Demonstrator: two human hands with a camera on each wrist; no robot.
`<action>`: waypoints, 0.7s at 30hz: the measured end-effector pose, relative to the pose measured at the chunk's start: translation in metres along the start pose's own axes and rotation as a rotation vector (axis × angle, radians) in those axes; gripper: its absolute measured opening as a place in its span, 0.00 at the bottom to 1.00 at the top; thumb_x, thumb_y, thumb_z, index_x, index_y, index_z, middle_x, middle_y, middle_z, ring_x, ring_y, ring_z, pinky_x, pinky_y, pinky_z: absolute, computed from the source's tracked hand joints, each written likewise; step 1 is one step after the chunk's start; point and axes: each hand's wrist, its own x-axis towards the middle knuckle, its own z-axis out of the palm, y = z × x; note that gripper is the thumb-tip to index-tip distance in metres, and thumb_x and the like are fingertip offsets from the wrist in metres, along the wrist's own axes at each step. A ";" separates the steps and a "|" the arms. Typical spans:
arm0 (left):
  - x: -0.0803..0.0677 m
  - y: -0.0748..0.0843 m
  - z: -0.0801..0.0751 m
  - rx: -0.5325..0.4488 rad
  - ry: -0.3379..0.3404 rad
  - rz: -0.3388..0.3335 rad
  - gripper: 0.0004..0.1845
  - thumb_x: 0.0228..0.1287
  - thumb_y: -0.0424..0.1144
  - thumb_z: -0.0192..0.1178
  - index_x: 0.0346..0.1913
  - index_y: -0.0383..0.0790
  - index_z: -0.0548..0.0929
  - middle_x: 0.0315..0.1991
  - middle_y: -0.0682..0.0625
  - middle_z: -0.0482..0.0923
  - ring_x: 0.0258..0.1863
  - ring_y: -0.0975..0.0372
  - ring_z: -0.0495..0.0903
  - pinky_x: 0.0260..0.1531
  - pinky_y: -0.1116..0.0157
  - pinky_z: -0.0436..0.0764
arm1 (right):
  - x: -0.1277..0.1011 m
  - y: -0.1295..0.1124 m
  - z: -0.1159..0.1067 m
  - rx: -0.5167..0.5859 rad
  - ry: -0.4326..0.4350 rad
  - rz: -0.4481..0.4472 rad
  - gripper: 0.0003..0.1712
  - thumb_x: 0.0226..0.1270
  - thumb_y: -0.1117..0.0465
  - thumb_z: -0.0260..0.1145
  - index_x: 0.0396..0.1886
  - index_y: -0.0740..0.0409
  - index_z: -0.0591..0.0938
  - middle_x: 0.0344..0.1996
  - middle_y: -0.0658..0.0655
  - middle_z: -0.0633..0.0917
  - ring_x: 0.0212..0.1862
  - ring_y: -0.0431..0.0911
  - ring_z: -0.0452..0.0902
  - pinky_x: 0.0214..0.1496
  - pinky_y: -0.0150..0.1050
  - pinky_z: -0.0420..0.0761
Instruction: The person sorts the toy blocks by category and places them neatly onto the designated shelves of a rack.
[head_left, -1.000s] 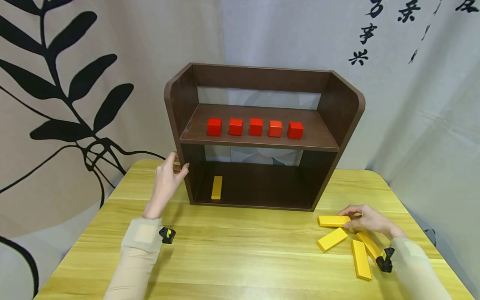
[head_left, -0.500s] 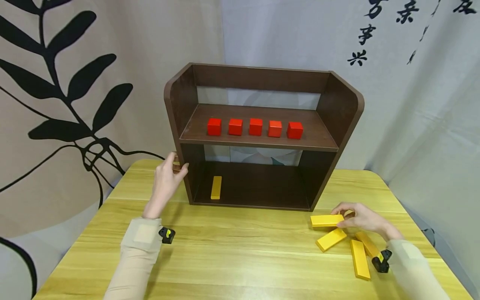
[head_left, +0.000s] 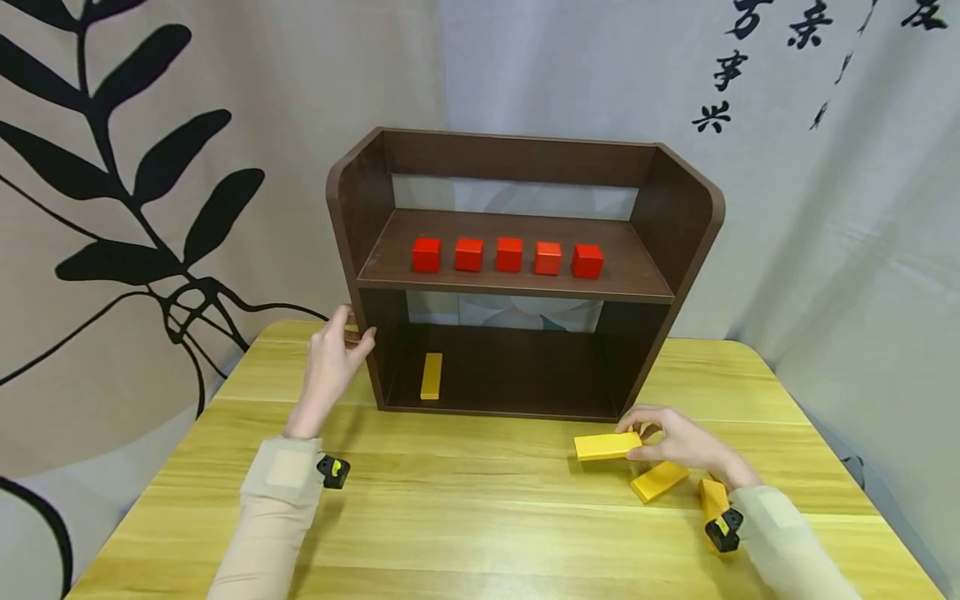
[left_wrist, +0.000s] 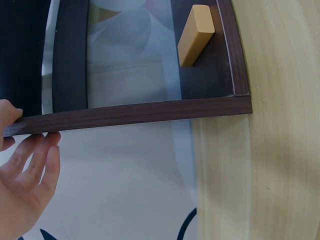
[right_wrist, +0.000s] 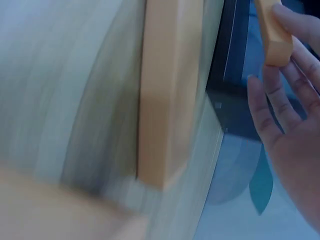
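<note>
A dark brown two-tier shelf (head_left: 525,375) stands on the table. My left hand (head_left: 332,367) grips its left side panel, with thumb and fingers on opposite faces in the left wrist view. My right hand (head_left: 684,442) pinches one end of a yellow block (head_left: 603,447) in front of the shelf's right corner. Another yellow block (head_left: 431,376) sits at the left of the lower board. Several red cubes (head_left: 508,255) line the upper board. Below the right hand lie a loose yellow block (head_left: 660,481) and another yellow block (head_left: 712,497), the latter partly covered by the wrist camera.
The wooden table (head_left: 465,508) reaches forward from the shelf. A light curtain (head_left: 847,250) with black writing hangs behind, and a dark leaf pattern (head_left: 127,200) marks its left part.
My right hand has slid the yellow block leftward, away from the loose blocks and in front of the shelf's right corner. The left hand keeps its grip on the side panel.
</note>
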 end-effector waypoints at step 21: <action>0.000 0.000 0.000 0.002 0.001 0.000 0.13 0.58 0.31 0.62 0.43 0.29 0.73 0.36 0.32 0.82 0.29 0.44 0.85 0.28 0.50 0.85 | 0.044 -0.045 0.039 0.019 0.218 -0.068 0.15 0.52 0.60 0.74 0.40 0.52 0.83 0.37 0.47 0.83 0.34 0.39 0.71 0.37 0.33 0.81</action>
